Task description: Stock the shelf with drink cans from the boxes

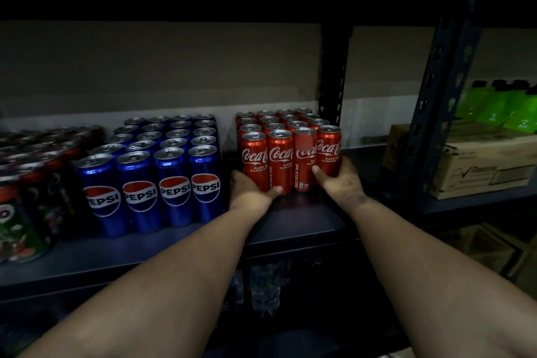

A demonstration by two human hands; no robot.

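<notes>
A block of red Coca-Cola cans [286,151] stands upright in several rows on the dark shelf board [302,218], close to the black upright post. My left hand [251,187] cups the block's lower left corner, thumb under the second front can. My right hand [341,180] wraps the lower right corner, fingers against the rightmost front can. Both hands press against the front row from either side.
Blue Pepsi cans [162,171] fill the shelf just left of the red block, with dark green-and-red cans [26,200] farther left. A cardboard box [476,163] and green bottles [499,107] sit on the neighbouring rack at right. Plastic bottles [264,285] show below.
</notes>
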